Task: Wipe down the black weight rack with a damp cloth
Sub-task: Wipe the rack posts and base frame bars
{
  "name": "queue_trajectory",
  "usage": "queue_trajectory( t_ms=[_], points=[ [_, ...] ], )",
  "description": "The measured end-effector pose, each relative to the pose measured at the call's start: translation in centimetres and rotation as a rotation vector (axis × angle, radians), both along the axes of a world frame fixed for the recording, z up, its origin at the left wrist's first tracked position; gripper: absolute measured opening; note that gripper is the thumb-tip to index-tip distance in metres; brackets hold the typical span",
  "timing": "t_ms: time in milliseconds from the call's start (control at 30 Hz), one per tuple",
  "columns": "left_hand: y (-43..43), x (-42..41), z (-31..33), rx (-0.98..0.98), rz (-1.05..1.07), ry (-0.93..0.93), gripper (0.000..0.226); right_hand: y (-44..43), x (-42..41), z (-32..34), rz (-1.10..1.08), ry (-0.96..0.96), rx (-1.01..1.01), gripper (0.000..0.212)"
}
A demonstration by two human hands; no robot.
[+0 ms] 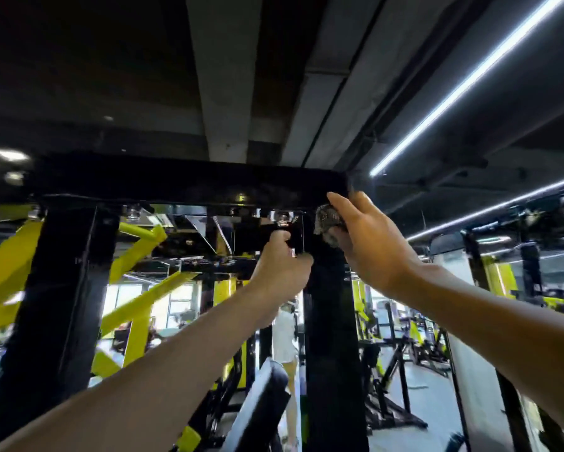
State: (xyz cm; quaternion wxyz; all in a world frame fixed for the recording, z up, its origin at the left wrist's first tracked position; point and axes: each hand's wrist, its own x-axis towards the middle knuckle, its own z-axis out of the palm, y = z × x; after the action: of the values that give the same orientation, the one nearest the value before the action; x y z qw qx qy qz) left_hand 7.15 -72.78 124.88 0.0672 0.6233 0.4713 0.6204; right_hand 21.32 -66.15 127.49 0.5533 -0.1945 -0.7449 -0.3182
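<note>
Overhead: the black weight rack (pixel 189 182) fills the upper middle of the head view. Its top crossbeam runs level from left to right, long axis horizontal. It ends at a corner above the upright post (pixel 331 337), which stands vertical below it. A second upright (pixel 62 288) drops from the beam farther left.

Cloth (pixel 328 220): dark, wadded, pressed at the corner where beam meets post. The right hand (pixel 368 243) holds the wad against the metal. Its palm covers the cloth and its fingertips reach up onto the beam's end.

The left hand (pixel 280 265) is just beside it, lower, with fingers curled round the inner edge of the upright post. Both forearms are raised and bare.

There is a small pale spot on the beam's lower face; whether it is a label or a glint, I cannot tell. Bolts show under the beam.

Beyond the rack stand yellow machine frames (pixel 137 308) set at angles. A padded bench (pixel 258 402) is low in the middle, and a person (pixel 285 334) in pale clothes stands well back. Light strips (pixel 470 83) run across the dark ceiling at upper right.
</note>
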Motion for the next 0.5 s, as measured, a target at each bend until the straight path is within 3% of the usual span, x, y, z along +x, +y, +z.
queue_trajectory(
  t_ms=[167,300,433,500],
  points=[
    [4.0,0.6,-2.1,0.006,0.110,0.087,0.055,3.9,-1.8,0.0,0.006,-0.038,0.064,0.043],
    [5.1,-0.1,-3.5,0.001,0.098,0.118,0.063,4.5,-3.6,-0.6,0.048,0.130,0.078,0.035],
    [6.3,-1.0,-4.2,0.014,0.096,0.148,0.064,5.7,-3.5,-1.2,-0.092,-0.052,0.346,0.036],
    [6.7,-1.1,-4.4,0.041,0.053,0.145,0.066,6.1,-2.3,-0.2,-0.112,0.022,0.315,0.030]
  ],
)
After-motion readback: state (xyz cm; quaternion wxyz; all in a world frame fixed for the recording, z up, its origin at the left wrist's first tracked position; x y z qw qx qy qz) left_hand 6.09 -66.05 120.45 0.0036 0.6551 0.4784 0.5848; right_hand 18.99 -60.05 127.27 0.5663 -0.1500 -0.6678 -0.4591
